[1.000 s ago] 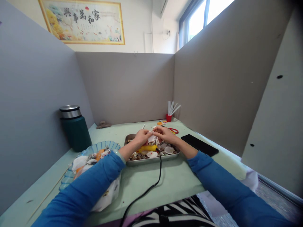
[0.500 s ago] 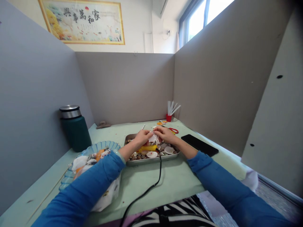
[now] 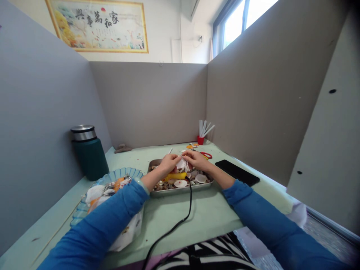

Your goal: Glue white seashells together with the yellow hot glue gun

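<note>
Both my hands meet above a metal tray (image 3: pixel 168 193) filled with small shells and pebbles. My left hand (image 3: pixel 170 164) pinches a white seashell (image 3: pixel 182 163) from its left side. My right hand (image 3: pixel 197 159) closes on the same shell from the right, fingertips near those of the left. Exactly what the fingertips press is partly hidden. Below the hands, a yellow-handled glue gun (image 3: pixel 174 176) lies across the tray, its black cord (image 3: pixel 189 210) running toward me. Larger pale shells (image 3: pixel 200 178) rest at the tray's right.
A blue scalloped dish (image 3: pixel 123 173) of shells stands left, partly under my left sleeve. Behind it is a green flask (image 3: pixel 90 157). A black phone (image 3: pixel 237 172), red-handled scissors (image 3: pixel 207 155) and a red cup of white sticks (image 3: pixel 200 140) are right. Grey partitions enclose the table.
Almost nothing differs. The white shell between my fingertips has tilted slightly, while both arms stay in place.
</note>
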Available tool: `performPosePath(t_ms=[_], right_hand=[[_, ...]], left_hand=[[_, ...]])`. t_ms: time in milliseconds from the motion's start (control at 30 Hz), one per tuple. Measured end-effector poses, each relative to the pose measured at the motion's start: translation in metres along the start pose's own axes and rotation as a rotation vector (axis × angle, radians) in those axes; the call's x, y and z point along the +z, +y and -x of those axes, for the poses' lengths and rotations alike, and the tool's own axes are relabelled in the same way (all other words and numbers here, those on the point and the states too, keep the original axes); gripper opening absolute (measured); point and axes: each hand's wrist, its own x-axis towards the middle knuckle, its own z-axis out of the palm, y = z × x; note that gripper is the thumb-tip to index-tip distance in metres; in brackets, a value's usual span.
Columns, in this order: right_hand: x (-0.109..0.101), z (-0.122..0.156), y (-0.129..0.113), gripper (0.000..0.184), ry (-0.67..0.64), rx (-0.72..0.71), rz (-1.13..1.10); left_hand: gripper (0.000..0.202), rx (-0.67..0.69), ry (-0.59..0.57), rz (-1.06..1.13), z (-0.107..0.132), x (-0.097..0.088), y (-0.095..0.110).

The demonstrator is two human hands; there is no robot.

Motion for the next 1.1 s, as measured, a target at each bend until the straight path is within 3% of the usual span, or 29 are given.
performPosePath(t_ms=[233, 967, 1100], right_hand=[[-0.0001, 0.0015, -0.0019, 0.033, -0.024, -0.024, -0.017], [-0.0003, 0.0009, -0.0016, 0.029, -0.002, -0.013, -0.016], [-0.0004, 0.0016, -0.0028, 0.027, 0.001, -0.010, 0.009]], left_hand=[[0.024, 0.028, 0.035, -0.002, -0.0007, -0.0008, 0.0008], [0.022, 0.020, 0.063, 0.049, 0.0000, 0.0000, 0.0033], [0.030, 0.004, 0.055, 0.050, 0.0000, -0.0002, 0.0036]])
